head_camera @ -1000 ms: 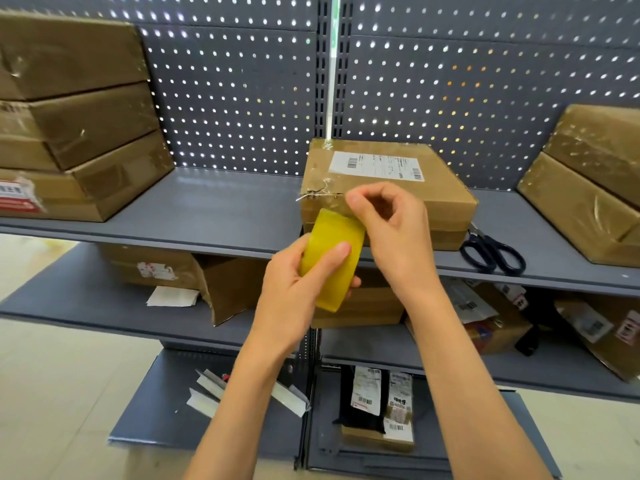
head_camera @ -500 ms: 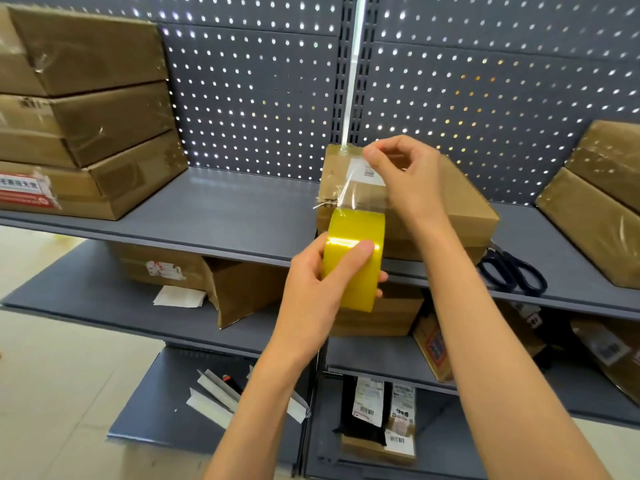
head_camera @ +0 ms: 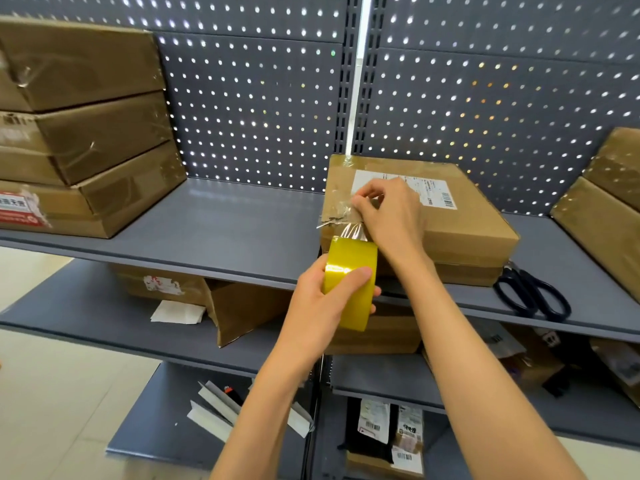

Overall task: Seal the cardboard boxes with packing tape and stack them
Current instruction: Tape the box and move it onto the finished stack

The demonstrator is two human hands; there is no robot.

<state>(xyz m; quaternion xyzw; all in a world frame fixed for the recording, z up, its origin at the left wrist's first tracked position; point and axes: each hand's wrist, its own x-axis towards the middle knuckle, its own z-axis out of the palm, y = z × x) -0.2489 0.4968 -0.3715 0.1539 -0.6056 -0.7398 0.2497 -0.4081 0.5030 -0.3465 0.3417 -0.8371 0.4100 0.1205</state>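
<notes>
Since half a second back, the right hand (head_camera: 388,216) has dropped from above the box to its near-left top edge, shortening the pulled tape.

On the grey shelf (head_camera: 225,230) the flat cardboard box (head_camera: 460,230) with its shipping label (head_camera: 433,188) lies between a stack of three taped boxes (head_camera: 86,133) at left and more boxes (head_camera: 602,216) at right; black scissors (head_camera: 533,296) lie just beside it. The left hand (head_camera: 322,306) has its grip clamped round the yellow tape roll (head_camera: 351,282), held in front of the shelf edge; the right hand's grip is pinched together on the clear tape end (head_camera: 349,211), pressing it at the box's torn corner. To do this well, I judge: anchor the end flat first, keep the strip taut and centred over the seam, rub out wrinkles, then reach for the scissors.
</notes>
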